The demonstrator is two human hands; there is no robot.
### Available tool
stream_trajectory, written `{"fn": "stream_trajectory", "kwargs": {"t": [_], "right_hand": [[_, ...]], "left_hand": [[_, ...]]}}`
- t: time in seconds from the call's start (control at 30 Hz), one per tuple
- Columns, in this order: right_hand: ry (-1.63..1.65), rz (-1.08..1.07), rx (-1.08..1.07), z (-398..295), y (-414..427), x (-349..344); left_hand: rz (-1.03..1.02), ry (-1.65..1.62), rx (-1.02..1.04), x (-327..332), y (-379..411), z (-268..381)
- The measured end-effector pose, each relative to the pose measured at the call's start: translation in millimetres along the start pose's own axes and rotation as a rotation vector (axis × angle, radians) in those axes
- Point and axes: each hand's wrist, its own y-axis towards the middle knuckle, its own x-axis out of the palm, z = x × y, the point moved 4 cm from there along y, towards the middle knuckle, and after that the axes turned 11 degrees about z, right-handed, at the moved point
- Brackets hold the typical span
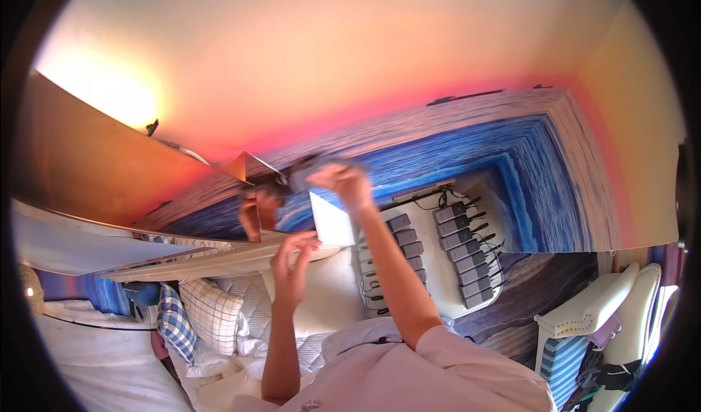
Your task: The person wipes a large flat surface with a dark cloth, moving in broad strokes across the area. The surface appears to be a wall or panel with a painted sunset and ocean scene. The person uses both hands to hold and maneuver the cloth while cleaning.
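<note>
My right hand (346,181) is raised against the mural wall and blurred by motion. Its fingers are closed around a dark grey item (302,172), perhaps a cloth; the blur hides its exact kind. Lower and to the left, my left hand (294,261) has its fingers bent and apart, with nothing visible in them. Those fingertips come close to the lower left corner of a bright white panel (331,223); whether they touch it I cannot tell. A large mirror (126,165) beside the hands reflects a blurred hand and the sunset mural.
A white table (427,231) at right carries rows of grey box-shaped devices (465,253) with cables. Below the left hand are a padded headboard ledge (208,261), a checked pillow (211,313) and a bed. An upholstered chair (589,308) stands at far right.
</note>
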Motion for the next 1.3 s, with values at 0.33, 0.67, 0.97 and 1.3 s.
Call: {"fn": "stream_trajectory", "kwargs": {"t": [0.33, 0.67, 0.97, 1.3], "right_hand": [[0.396, 0.153, -0.438, -209, -27, -85], [0.074, -0.051, 0.192, -10, -19, 37], [0.440, 0.115, -0.498, -230, -29, -67], [-0.222, -0.074, 0.036, -44, -13, 28]], "left_hand": [[0.049, 0.099, 0.012, -19, 4, 7], [0.107, 0.158, 0.038, -6, 1, -4], [0.086, 0.103, 0.030, -11, -4, -8], [0.071, 0.022, 0.107, -12, 3, -21]]}}
